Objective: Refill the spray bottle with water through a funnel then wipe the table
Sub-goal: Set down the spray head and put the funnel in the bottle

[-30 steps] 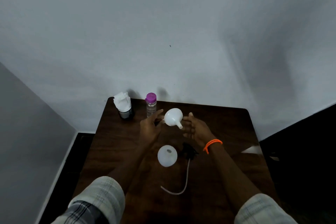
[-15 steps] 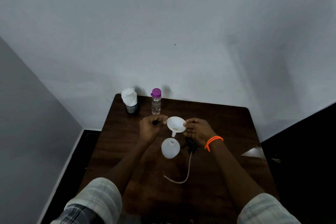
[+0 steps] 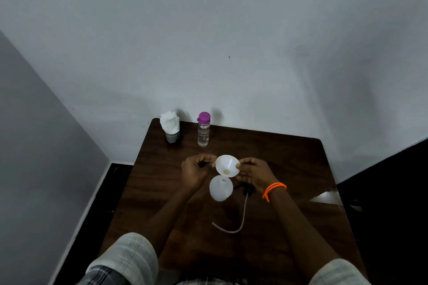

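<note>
Both hands are pinched on the white funnel (image 3: 227, 165): my left hand (image 3: 196, 170) has its fingertips closed on the rim's left side, my right hand (image 3: 252, 172) holds the right side. Its spout points down, just above the open neck of the spray bottle (image 3: 221, 188), which stands near the middle of the table (image 3: 289, 169).

It feels like thin plastic to me, light and stiff, probably a bit slick, so the rim is the right place to hold, and a gentle grip should do. The bottle looks empty and light too; I judge it could tip if the spout knocks the neck sideways, so one hand may need to steady it.

Just right of the bottle lies the black sprayer head (image 3: 246, 187), its tube (image 3: 234, 227) curling toward the near edge, close enough to snag. By the far edge stand the purple-capped water bottle (image 3: 204, 131) and, nearer the far left corner, a tissue holder (image 3: 171, 131), both well clear.
</note>
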The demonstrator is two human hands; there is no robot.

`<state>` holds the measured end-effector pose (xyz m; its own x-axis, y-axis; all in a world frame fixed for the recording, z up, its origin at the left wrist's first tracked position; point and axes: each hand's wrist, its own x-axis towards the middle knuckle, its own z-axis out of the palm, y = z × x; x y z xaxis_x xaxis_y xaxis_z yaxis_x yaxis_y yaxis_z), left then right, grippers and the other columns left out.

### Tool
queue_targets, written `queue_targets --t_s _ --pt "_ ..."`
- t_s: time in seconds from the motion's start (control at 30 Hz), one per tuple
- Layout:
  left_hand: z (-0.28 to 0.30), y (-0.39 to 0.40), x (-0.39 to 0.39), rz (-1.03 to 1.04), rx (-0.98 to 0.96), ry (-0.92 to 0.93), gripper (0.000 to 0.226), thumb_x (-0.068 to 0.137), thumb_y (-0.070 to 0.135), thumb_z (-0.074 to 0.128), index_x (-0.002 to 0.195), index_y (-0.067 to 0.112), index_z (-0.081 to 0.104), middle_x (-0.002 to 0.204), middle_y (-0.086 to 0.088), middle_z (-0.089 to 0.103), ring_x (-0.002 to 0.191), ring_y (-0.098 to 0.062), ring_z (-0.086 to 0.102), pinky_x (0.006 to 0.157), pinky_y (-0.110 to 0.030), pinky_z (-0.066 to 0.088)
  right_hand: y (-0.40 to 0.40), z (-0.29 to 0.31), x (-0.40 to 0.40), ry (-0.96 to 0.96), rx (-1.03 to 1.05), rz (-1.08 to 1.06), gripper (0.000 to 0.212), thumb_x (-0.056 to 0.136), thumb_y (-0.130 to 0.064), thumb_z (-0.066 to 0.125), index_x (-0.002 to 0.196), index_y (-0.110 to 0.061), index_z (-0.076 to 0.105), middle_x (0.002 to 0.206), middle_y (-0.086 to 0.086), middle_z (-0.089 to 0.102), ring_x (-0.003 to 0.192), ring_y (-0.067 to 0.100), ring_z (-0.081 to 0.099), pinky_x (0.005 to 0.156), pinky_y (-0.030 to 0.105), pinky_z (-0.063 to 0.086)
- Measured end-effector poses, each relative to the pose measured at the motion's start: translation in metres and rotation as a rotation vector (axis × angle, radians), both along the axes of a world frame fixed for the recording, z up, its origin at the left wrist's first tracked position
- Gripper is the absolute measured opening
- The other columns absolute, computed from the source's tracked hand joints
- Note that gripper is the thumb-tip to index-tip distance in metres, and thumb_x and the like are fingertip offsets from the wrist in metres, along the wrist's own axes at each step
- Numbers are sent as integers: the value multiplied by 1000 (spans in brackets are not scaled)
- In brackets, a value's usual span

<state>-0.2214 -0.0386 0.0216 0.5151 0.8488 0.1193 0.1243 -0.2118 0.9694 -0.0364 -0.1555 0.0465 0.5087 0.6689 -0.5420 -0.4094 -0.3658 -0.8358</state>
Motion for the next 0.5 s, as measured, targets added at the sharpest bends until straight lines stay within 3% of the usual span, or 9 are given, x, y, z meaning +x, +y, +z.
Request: queue_targets --t_s 0.2,0.37,0.5 --pt "-1 -5 -4 8 -4 4 23 78 -4 80 93 12 81 90 6 79 88 -9 76 81 -22 59 -2 -7 -4 11 -14 17 23 85 6 73 106 5 65 97 21 75 78 30 76 61 35 62" --pt "-3 -9 -8 11 -38 31 24 79 -6 78 91 15 81 88 8 79 86 -7 75 78 -18 58 -2 -17 -3 6 -64 33 29 84 6 74 111 8 64 108 28 72 92 38 74 74 43 65" --pt "-5 -12 -9 2 -61 44 24 79 -7 77 90 14 81 88 6 79 85 -7 75 78 -18 58 -4 -22 -3 15 -89 38 30 84 6 75 112 8 64 109 29 72 88 36 74 75 44 65"
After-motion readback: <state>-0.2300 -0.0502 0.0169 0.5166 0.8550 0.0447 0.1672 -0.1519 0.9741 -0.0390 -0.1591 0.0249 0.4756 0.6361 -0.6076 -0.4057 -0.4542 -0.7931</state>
